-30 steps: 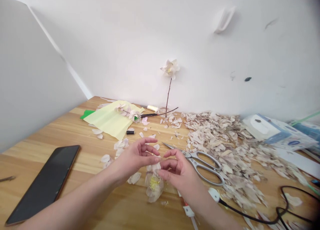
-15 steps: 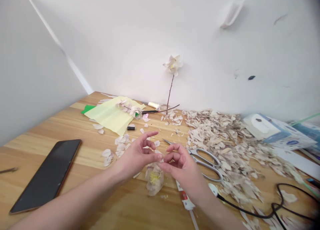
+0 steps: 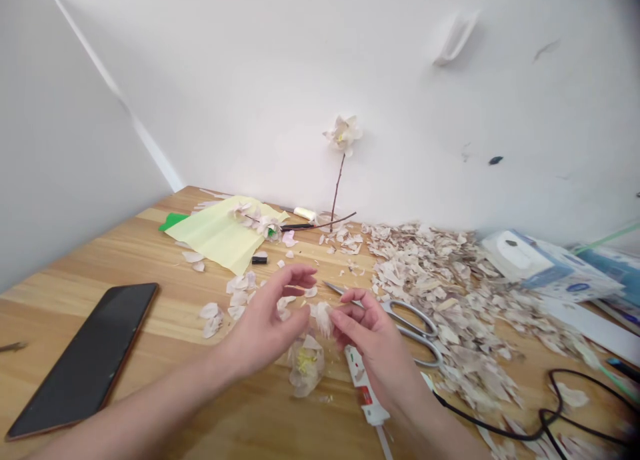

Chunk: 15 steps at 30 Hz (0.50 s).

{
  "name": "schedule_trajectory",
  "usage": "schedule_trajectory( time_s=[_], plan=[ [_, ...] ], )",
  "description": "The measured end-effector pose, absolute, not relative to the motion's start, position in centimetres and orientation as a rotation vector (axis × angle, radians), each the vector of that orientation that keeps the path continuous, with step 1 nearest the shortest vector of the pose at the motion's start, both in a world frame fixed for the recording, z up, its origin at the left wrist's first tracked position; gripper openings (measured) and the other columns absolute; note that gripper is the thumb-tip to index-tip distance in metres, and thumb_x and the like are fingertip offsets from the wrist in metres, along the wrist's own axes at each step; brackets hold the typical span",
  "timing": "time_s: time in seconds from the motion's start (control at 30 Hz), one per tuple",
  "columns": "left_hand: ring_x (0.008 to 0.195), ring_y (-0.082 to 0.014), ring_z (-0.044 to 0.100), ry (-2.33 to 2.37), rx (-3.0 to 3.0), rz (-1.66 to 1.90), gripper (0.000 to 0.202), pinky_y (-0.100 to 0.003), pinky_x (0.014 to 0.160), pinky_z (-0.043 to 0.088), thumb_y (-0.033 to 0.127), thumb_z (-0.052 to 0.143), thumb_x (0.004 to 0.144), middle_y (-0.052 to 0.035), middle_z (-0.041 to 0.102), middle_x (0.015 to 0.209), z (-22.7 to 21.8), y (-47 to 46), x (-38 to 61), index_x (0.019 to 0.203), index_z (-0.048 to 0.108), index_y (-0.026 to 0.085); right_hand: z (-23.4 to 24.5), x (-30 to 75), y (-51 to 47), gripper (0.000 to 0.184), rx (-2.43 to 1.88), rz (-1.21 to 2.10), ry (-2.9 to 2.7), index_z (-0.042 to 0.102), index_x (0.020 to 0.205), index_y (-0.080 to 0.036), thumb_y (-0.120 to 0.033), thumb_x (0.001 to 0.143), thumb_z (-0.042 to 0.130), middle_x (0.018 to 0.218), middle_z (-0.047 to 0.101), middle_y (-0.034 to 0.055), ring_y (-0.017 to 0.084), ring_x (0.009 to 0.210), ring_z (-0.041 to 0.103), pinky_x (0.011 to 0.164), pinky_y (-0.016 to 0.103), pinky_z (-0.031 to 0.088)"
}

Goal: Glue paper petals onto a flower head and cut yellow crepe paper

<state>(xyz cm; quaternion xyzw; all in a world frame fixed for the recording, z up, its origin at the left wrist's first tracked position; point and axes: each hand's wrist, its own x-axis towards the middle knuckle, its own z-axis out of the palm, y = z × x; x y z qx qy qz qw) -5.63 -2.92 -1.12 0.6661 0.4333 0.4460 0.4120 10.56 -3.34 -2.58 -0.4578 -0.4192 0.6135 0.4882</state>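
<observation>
My right hand [image 3: 365, 323] pinches a pale petal [image 3: 321, 317] between thumb and fingertips. Facing it, my left hand [image 3: 283, 310] has its thumb apart from the curved fingers and holds nothing that I can see. Just below both hands, a translucent whitish flower [image 3: 307, 365] with a yellow centre lies on the table. A white glue tube [image 3: 367, 393] with a red patch lies beneath my right wrist. Scissors [image 3: 415, 320] with grey handles rest behind my right hand, partly covered by it.
Dried petals [image 3: 440, 267] heap along the right. A phone [image 3: 85, 353] lies at left. Yellow crepe paper [image 3: 215, 237] bears a flowering twig. A stemmed flower [image 3: 343, 137] stands against the wall. A tissue pack [image 3: 545, 263] and black cable [image 3: 500, 430] are at right.
My hands have drawn apart; the left thumb has come away from the fingertips of my right hand. The petal now shows plainly in the right hand. The whole view has shifted slightly.
</observation>
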Motion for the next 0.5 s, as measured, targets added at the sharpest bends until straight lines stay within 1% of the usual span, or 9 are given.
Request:
schedule_trajectory(
  time_s=[0.1, 0.17, 0.23, 0.3, 0.4, 0.5],
  plan=[
    [0.106, -0.0204, 0.051, 1.060, 2.336, 1.071, 0.049, -0.035, 0.089, 0.044, 0.006, 0.050, 0.071, -0.0089, 0.055, 0.114, -1.23, -3.41, -5.57, 0.118, 0.044, 0.020, -2.55, 10.58, -3.30, 0.030, -1.152, 1.462, -0.979, 0.047, 0.078, -0.022, -0.035, 0.067, 0.072, 0.056, 0.053, -0.0086, 0.007, 0.052, 0.046, 0.046, 0.017, 0.036],
    [0.100, -0.0207, 0.054, 1.066, 2.664, 0.995, 0.049, -0.034, 0.084, 0.047, 0.004, 0.048, 0.073, -0.0092, 0.058, 0.110, -1.50, -3.52, -5.37, 0.119, 0.044, 0.018, -2.59, 10.58, -3.25, 0.028, -1.176, 1.453, -0.987, 0.048, 0.075, -0.021, -0.035, 0.068, 0.071, 0.057, 0.052, -0.0085, 0.007, 0.051, 0.045, 0.044, 0.016, 0.035],
    [0.090, -0.0205, 0.057, 1.065, 2.881, 0.976, 0.043, -0.034, 0.077, 0.049, 0.004, 0.046, 0.077, -0.0089, 0.062, 0.102, -1.73, -3.46, -5.26, 0.119, 0.045, 0.015, -2.70, 10.55, -3.23, 0.026, -1.210, 1.436, -1.032, 0.050, 0.074, -0.021, -0.036, 0.069, 0.069, 0.054, 0.049, -0.0085, 0.007, 0.048, 0.041, 0.041, 0.016, 0.031],
    [0.089, -0.0208, 0.058, 1.004, 3.006, 1.015, 0.036, -0.034, 0.075, 0.049, 0.005, 0.045, 0.081, -0.0089, 0.065, 0.097, -1.78, -3.38, -5.35, 0.116, 0.047, 0.012, -2.81, 10.51, -3.25, 0.023, -1.235, 1.415, -1.064, 0.051, 0.074, -0.021, -0.035, 0.069, 0.068, 0.052, 0.047, -0.0090, 0.006, 0.045, 0.037, 0.039, 0.016, 0.028],
    [0.090, -0.0217, 0.059, 0.868, 3.062, 1.057, 0.027, -0.033, 0.075, 0.050, 0.007, 0.045, 0.084, -0.0097, 0.067, 0.093, -1.61, -3.41, -5.63, 0.110, 0.051, 0.010, -2.80, 10.47, -3.33, 0.022, -1.244, 1.429, -1.068, 0.050, 0.073, -0.021, -0.032, 0.068, 0.067, 0.051, 0.045, -0.0097, 0.006, 0.044, 0.034, 0.038, 0.016, 0.027],
    [0.081, -0.0193, 0.062, 0.927, 2.866, 1.075, 0.024, -0.030, 0.067, 0.052, 0.009, 0.044, 0.084, -0.0084, 0.067, 0.089, -1.72, -3.40, -5.60, 0.105, 0.054, 0.013, -2.51, 10.57, -3.40, 0.022, -1.247, 1.472, -1.089, 0.048, 0.073, -0.021, -0.035, 0.071, 0.065, 0.051, 0.046, -0.0089, 0.007, 0.044, 0.036, 0.039, 0.017, 0.028]
  ],
)
